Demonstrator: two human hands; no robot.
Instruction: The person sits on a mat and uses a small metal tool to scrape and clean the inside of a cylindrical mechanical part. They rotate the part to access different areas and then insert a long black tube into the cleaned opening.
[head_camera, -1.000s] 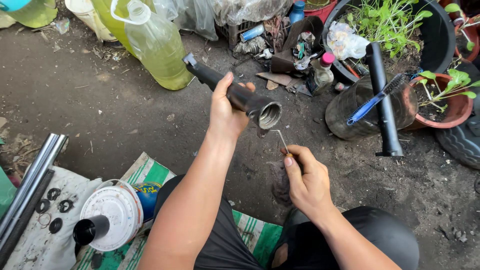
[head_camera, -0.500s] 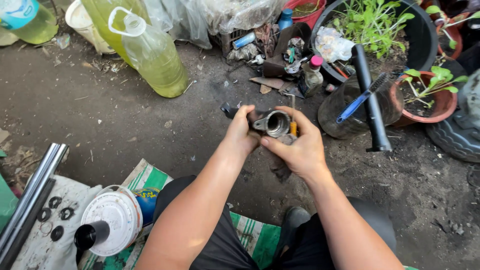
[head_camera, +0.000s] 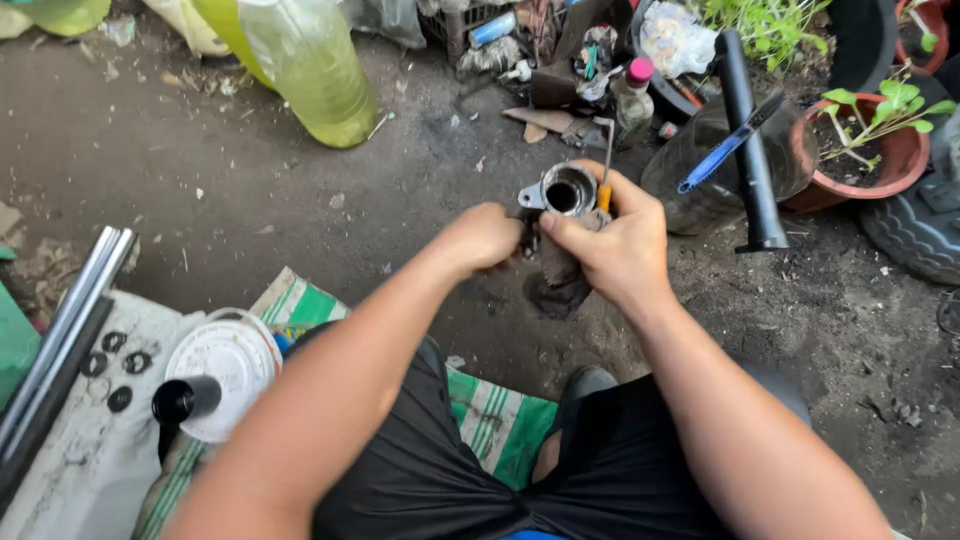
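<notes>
gripping metal tube (head_camera: 566, 190), both hands

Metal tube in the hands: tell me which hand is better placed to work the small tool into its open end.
Right, probably. The right hand grips the metal tube near its open end, alongside the orange-handled tool. The left hand clasps the tube lower down.

A green-and-white woven sack (head_camera: 500, 425) lies flat under the legs; a clear yellow-filled bottle (head_camera: 310, 70) stands top left.
</notes>
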